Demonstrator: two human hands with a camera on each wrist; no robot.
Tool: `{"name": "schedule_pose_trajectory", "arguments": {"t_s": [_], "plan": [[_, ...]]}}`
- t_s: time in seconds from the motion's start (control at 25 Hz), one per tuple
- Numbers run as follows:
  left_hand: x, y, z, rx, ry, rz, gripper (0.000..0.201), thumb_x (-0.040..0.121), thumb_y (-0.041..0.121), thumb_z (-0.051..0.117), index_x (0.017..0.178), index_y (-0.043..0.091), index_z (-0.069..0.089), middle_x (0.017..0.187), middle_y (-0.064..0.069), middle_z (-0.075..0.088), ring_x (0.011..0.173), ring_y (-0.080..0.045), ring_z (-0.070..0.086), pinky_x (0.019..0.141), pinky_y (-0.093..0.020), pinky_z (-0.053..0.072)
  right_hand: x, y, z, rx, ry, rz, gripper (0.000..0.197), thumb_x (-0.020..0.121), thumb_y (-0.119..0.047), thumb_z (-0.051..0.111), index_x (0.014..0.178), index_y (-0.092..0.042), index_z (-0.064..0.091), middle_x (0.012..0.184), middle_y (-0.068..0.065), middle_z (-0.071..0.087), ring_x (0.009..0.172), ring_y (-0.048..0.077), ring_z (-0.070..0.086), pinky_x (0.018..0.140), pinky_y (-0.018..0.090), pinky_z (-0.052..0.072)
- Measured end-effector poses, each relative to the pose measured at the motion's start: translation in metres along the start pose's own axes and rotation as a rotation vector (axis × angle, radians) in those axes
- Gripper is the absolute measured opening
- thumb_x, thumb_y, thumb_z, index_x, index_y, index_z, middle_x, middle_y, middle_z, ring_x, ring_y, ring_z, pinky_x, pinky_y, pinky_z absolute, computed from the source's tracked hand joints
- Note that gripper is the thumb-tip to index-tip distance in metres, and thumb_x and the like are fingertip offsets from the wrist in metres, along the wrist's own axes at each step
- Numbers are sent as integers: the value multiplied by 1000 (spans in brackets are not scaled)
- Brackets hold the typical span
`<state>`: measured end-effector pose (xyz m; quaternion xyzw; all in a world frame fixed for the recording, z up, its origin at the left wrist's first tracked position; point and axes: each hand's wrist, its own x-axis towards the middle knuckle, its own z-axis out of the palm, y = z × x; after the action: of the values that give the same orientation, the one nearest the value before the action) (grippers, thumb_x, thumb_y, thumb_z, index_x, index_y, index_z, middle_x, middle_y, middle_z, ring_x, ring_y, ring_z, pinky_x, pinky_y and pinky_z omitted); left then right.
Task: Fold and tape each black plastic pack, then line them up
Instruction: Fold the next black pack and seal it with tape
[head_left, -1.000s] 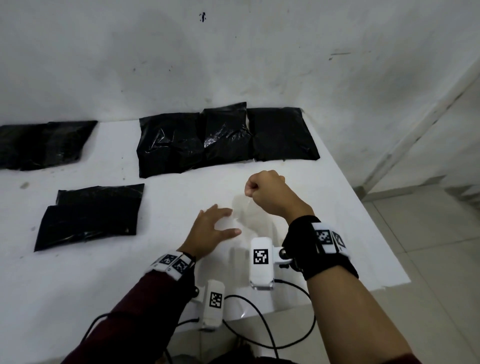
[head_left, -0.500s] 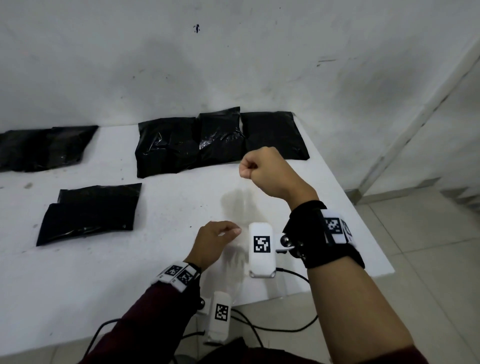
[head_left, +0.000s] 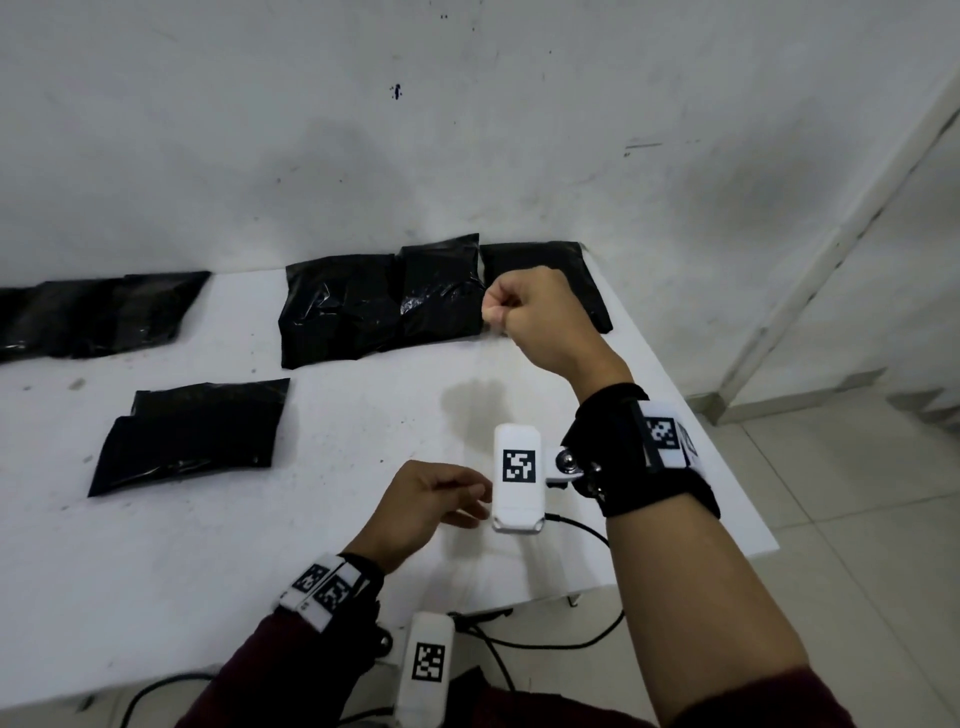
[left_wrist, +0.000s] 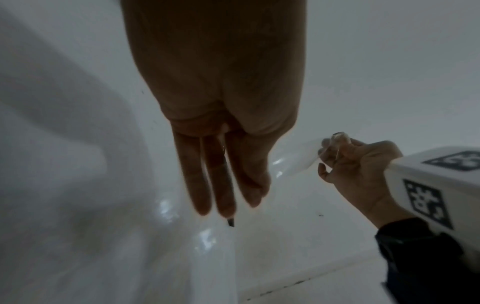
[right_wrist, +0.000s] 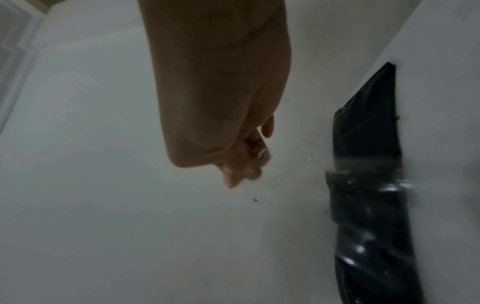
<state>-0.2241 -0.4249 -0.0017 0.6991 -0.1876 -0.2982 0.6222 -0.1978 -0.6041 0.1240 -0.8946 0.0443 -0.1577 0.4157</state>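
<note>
A strip of clear tape (left_wrist: 293, 162) runs taut between my two hands. My right hand (head_left: 514, 312) is a raised fist over the back packs and pinches the far end of the tape (left_wrist: 336, 142). My left hand (head_left: 457, 493) is low by the table's near edge, thumb against fingers on the near end. Three black plastic packs (head_left: 337, 312) lie side by side at the back by the wall. One folded pack (head_left: 192, 441) lies alone at mid-left. In the right wrist view a black pack (right_wrist: 369, 185) shows beside my right hand (right_wrist: 246, 162).
More black packs (head_left: 93, 312) lie at the far left by the wall. The white table (head_left: 311, 519) ends close on the right, with tiled floor (head_left: 857, 493) beyond. Cables hang off the near edge below my wrists.
My right hand has risen and moved away toward the back packs, drawing out the tape. My left hand went from spread flat to curled and drew back toward the near edge.
</note>
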Motion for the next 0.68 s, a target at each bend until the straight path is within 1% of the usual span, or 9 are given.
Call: {"name": "schedule_pose_trajectory", "arguments": {"t_s": [0.12, 0.16, 0.24, 0.32, 0.4, 0.44, 0.56, 0.64, 0.68], "plan": [[1, 14, 1, 2, -10, 28, 19, 85, -7, 54, 98, -8, 68, 91, -30, 68, 86, -48, 63, 77, -49, 55, 8, -5, -4, 9, 56, -16, 31, 80, 0, 53, 56, -20, 51, 46, -16, 52, 56, 1, 41, 78, 32, 33], [1, 15, 0, 0, -23, 30, 19, 85, -8, 54, 98, -9, 68, 91, -30, 67, 86, -49, 63, 77, -49, 55, 8, -7, -4, -4, 55, -22, 30, 79, 0, 53, 56, -20, 51, 45, -19, 52, 55, 1, 41, 78, 32, 33], [1, 17, 0, -11, -34, 36, 20, 84, -8, 54, 99, -9, 68, 91, -30, 67, 87, -50, 63, 77, -50, 55, 9, -9, -5, -20, 72, -33, 27, 78, 0, 54, 58, -18, 53, 44, -15, 50, 55, 2, 41, 77, 32, 34], [-1, 17, 0, -15, -37, 46, 20, 84, -10, 53, 97, -10, 68, 89, -32, 67, 85, -51, 62, 71, -44, 56, 8, -10, -5, -13, 82, -24, 31, 78, 1, 54, 55, -21, 51, 42, -17, 50, 54, 2, 41, 77, 32, 34], [-5, 17, 0, -42, -34, 58, 19, 83, -11, 53, 95, -11, 68, 87, -33, 66, 83, -53, 60, 65, -38, 54, 7, -12, -3, 0, 85, -22, 35, 78, 0, 54, 53, -24, 49, 43, -24, 51, 54, 2, 41, 78, 32, 35], [-7, 17, -1, -65, -35, 66, 18, 83, -9, 55, 95, -10, 68, 87, -32, 66, 83, -52, 60, 65, -36, 54, 7, -14, -3, 7, 87, -28, 36, 78, 0, 54, 53, -25, 49, 42, -21, 51, 54, 3, 42, 80, 34, 37], [-12, 11, -6, -123, -33, 46, 24, 77, 3, 63, 99, -4, 69, 89, -26, 69, 84, -42, 65, 71, -35, 56, 8, -20, 1, -3, 86, -41, 31, 78, 2, 52, 55, -19, 52, 51, -16, 50, 61, 8, 46, 88, 37, 42], [-15, -3, -5, -95, -16, -38, 28, 75, -1, 70, 103, -2, 68, 92, -18, 72, 85, -29, 69, 77, -30, 55, 8, -22, 2, -37, 87, -35, 25, 79, 1, 52, 60, -15, 55, 57, -15, 51, 68, 13, 50, 91, 37, 43], [-17, -11, -3, -52, -14, -101, 27, 74, -1, 72, 101, -1, 70, 91, -15, 73, 84, -23, 68, 75, -27, 54, 7, -22, 2, -57, 89, -24, 25, 79, 0, 52, 60, -16, 55, 58, -15, 51, 71, 15, 51, 92, 36, 42]]}}
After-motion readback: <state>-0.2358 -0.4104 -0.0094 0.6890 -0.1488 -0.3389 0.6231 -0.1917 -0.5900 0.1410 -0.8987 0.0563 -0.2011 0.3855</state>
